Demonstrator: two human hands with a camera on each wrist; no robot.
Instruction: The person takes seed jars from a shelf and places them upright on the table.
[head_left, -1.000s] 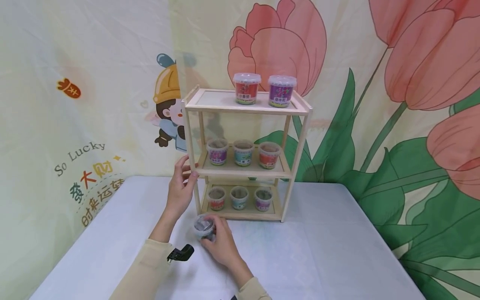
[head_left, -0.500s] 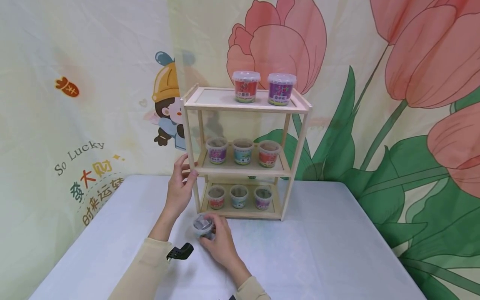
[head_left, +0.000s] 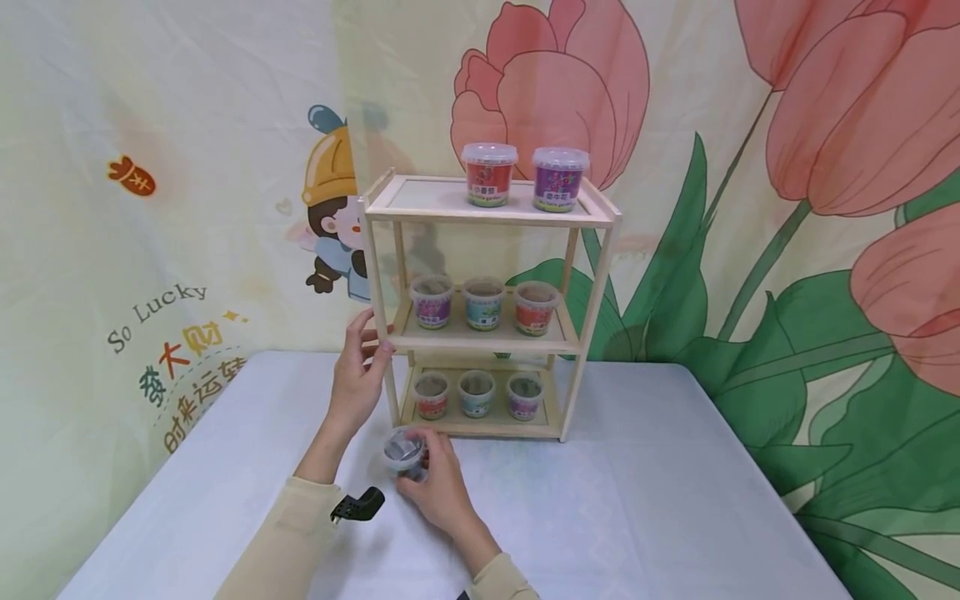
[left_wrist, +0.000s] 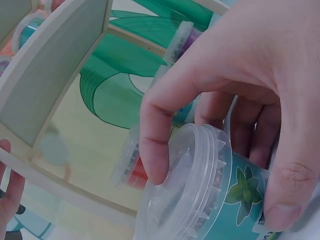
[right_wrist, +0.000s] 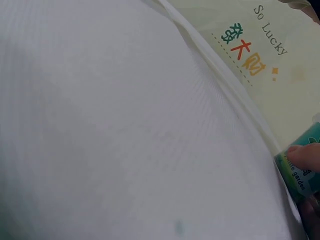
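My right hand (head_left: 438, 483) holds a lidded plastic cup (head_left: 402, 450) low over or on the table, just in front of the rack's left foot. In the left wrist view this cup (left_wrist: 242, 200) has a clear lid and a teal label with a green plant. The index finger lies on the lid and the thumb on the side. The right wrist view shows the cup (right_wrist: 295, 180) at its right edge under the thumb. My left hand (head_left: 358, 379) grips the left front post of the small wooden rack (head_left: 487, 342) at middle-shelf height.
Two lidded cups, one red (head_left: 489, 177) and one purple (head_left: 559, 182), stand on the top shelf's right part. Purple, teal and red cups line the middle shelf (head_left: 491, 337). Three smaller cups stand on the bottom one. White cloth covers the table (head_left: 645, 500); a printed curtain hangs behind.
The whole scene shifts very slightly with the head view. Both hands keep their places, the left on the rack post and the right on the teal cup.
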